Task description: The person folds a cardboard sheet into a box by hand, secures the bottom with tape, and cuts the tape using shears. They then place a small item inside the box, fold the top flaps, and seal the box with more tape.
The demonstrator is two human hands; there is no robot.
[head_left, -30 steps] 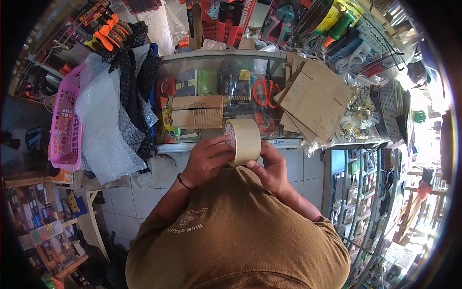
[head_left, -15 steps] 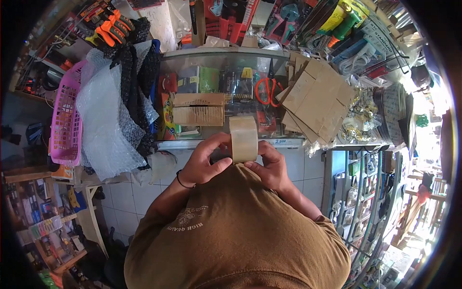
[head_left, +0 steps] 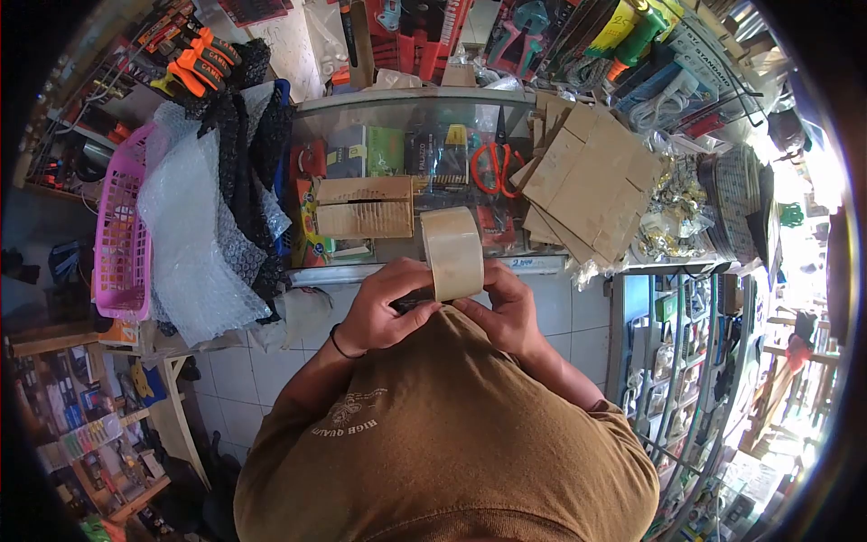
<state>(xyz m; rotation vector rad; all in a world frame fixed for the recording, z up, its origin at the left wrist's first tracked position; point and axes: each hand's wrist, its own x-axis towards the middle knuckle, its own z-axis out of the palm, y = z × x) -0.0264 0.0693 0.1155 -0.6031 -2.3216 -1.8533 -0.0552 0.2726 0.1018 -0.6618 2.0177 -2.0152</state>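
Observation:
Close to my chest, a wide roll of clear packing tape is held upright, tilted a little. My left hand, with a black band at the wrist, is closed on its left side. My right hand grips the right side, its thumb at the roll's lower edge. Both thumbs nearly meet below the roll. Just beyond lies a small cardboard box on the glass counter. Red-handled scissors are to the right of the box.
Flattened cardboard sheets are stacked on the counter's right. Bubble wrap hangs at the left beside a pink basket. Packaged tools hang beyond the counter, including orange-handled pliers. A glass display case stands at the right.
The tape roll has tilted slightly to the left between my hands, its top shifting left. Both hands keep their hold. The whole view has shifted a little.

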